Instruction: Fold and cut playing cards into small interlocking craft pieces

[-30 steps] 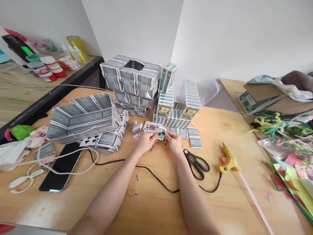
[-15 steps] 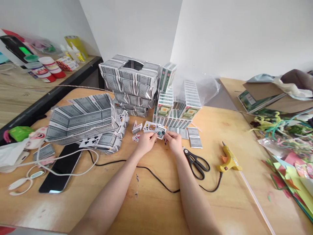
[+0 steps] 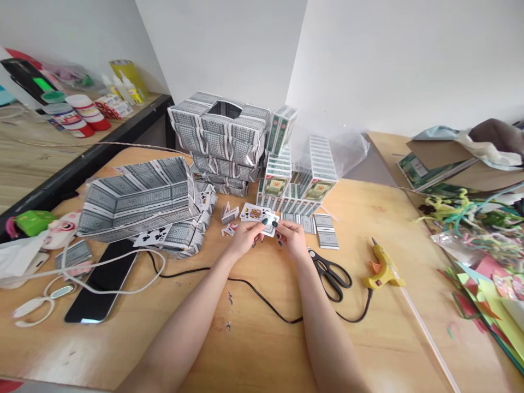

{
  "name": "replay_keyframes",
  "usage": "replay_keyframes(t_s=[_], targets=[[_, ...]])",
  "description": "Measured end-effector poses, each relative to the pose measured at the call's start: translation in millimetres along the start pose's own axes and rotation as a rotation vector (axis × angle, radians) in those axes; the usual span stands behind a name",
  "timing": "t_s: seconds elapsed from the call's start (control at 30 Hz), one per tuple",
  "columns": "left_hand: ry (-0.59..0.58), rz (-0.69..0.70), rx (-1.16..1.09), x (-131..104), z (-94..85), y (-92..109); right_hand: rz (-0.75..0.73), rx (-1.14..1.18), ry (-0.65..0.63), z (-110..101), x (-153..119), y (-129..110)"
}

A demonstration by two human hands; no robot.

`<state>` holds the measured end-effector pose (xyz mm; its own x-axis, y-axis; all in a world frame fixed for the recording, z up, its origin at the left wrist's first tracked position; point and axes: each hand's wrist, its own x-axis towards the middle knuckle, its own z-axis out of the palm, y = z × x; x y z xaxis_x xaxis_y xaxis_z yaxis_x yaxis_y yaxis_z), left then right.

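Note:
At mid-table, my left hand (image 3: 247,238) pinches a small playing card piece (image 3: 268,227) by its left side. My right hand (image 3: 291,233) has its fingertips closed on the right edge of that piece. Just behind lies a face-up picture card (image 3: 254,212), partly hidden by the piece. A small folded card (image 3: 230,213) stands left of it. Face-down cards (image 3: 326,230) lie to the right of my right hand, beside black-handled scissors (image 3: 331,273). At the left stands an open box made of grey-backed cards (image 3: 139,199).
Behind are stacked card-covered boxes (image 3: 221,131) and green card packs (image 3: 317,180). A yellow glue gun (image 3: 381,267) lies right, its black cable (image 3: 262,297) crossing below my hands. A phone (image 3: 102,284) and white cable lie left; coloured paper (image 3: 487,295) lies far right.
The small card piece between my hands has tilted slightly, showing more of its surface. My fingertips have shifted a little on it, and the view has moved slightly.

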<state>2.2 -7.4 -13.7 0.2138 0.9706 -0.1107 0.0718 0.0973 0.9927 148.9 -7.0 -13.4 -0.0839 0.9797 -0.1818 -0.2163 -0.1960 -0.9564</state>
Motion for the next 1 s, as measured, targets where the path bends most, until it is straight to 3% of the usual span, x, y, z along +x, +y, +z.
replay_keyframes(t_s=[0.13,0.33,0.87,1.0], targets=[[0.067,0.05,0.139,0.3,-1.2,2.0,0.035,-0.009,-0.038,2.0,-2.1,-0.6],[0.034,0.06,0.213,-1.5,-2.6,3.2,0.047,-0.011,-0.046,3.7,-3.5,-3.5],[-0.025,-0.086,-0.254,0.8,-4.7,2.5,0.09,0.032,-0.232,4.3,-4.6,-2.3],[0.0,-0.05,-0.242,0.9,-4.3,3.6,0.078,0.053,-0.245,6.0,-5.7,-3.5]])
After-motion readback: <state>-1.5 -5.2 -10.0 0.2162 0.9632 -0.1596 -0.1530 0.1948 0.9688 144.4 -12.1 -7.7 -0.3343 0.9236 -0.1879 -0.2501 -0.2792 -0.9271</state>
